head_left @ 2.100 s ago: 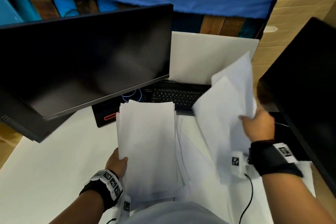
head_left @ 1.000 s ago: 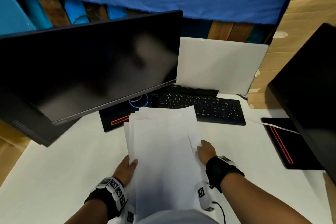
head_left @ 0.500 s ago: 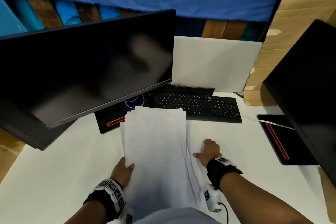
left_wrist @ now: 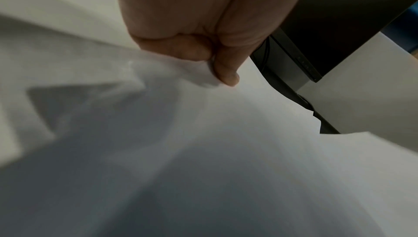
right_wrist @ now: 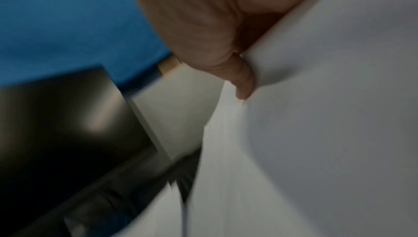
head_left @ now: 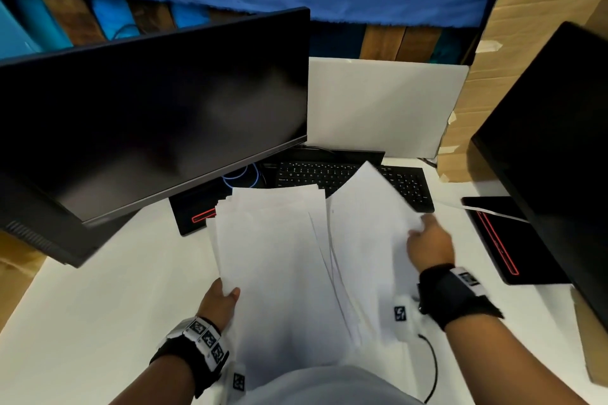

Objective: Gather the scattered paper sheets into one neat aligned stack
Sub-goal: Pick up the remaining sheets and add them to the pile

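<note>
White paper sheets (head_left: 273, 256) are pinched at the near-left edge by the left hand (head_left: 218, 302); the right hand (head_left: 429, 245) grips a raised white sheet (head_left: 368, 223).

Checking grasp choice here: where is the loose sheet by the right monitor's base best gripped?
Judging by its pose, take the loose sheet at its near-left end, coming from the left. That end lies on the white desk beside the keyboard; the other end lies across the black base.
</note>
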